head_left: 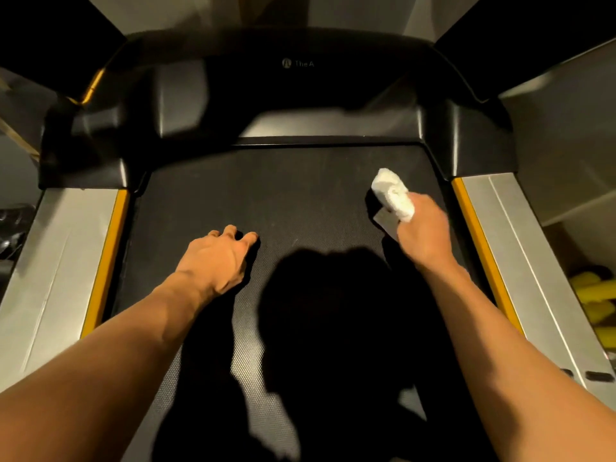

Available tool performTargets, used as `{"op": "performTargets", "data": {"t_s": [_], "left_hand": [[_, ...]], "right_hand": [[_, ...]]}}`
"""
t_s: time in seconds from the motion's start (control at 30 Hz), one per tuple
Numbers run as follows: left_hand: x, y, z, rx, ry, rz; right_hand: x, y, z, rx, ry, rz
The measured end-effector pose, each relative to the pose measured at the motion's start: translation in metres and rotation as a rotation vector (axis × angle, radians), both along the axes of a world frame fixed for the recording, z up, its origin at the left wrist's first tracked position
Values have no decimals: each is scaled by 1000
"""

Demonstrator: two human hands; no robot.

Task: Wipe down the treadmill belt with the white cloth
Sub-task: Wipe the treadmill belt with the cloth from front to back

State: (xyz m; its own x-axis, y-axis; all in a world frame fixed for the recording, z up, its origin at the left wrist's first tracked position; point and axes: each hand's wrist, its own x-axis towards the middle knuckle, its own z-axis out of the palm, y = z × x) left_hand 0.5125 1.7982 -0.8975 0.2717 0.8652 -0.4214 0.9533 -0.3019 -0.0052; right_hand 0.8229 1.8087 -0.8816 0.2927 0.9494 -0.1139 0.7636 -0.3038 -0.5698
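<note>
The dark textured treadmill belt [283, 195] fills the middle of the view. My right hand [425, 235] grips a bunched white cloth [393, 193] on the belt's right side, near the front; the cloth sticks out ahead of the fist. My left hand [220, 255] rests on the belt left of centre, fingers spread with the tips touching the surface. The shadow of my head and arms darkens the near part of the belt.
Silver side rails with orange strips run along the left [60, 261] and right [520, 245] of the belt. The black motor cover [300, 95] rises at the front. Yellow objects [596, 298] lie on the floor at the right.
</note>
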Motion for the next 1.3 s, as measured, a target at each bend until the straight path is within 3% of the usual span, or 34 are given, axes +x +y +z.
{"op": "performTargets", "data": {"t_s": [0.1,0.27,0.37,0.4,0.53,0.6,0.67,0.7,0.77,0.87,0.93,1.03,1.1,1.17,1.23,1.3], "left_hand": [[4,3,2,-18,7,13],[10,2,5,-16,2,15],[13,3,7,-26,19,10],[14,4,8,-32,29,12],[22,7,11,-37,53,35],[28,6,12,-36,52,48],[33,4,12,-30,50,57],[34,3,12,-22,50,61],[34,4,13,-5,50,66],[34,8,12,23,33,45],[37,7,11,18,2,28],[44,1,4,26,-24,-4],[44,-2,1,34,-37,-4],[43,-3,0,30,-38,-9],[43,-1,2,33,-26,-21],[45,3,4,35,-30,-12]], "right_hand": [[2,-11,-29,-283,-115,123],[5,-3,-36,-154,-253,128],[-13,-34,-41,10,-338,274],[-26,-51,-41,74,-320,363],[-62,-100,-32,126,68,607],[-54,-82,-11,246,163,407],[-29,-51,12,285,83,200],[-13,-37,11,225,-11,133],[9,-27,3,70,-15,-30],[-9,-54,-27,9,-151,177],[-39,-87,-32,73,73,389],[-57,-116,-29,199,84,560],[-39,-95,-21,226,87,444],[-10,-57,-13,231,-56,247],[20,-29,-16,132,-114,30],[30,-31,-25,31,-204,-9]]}}
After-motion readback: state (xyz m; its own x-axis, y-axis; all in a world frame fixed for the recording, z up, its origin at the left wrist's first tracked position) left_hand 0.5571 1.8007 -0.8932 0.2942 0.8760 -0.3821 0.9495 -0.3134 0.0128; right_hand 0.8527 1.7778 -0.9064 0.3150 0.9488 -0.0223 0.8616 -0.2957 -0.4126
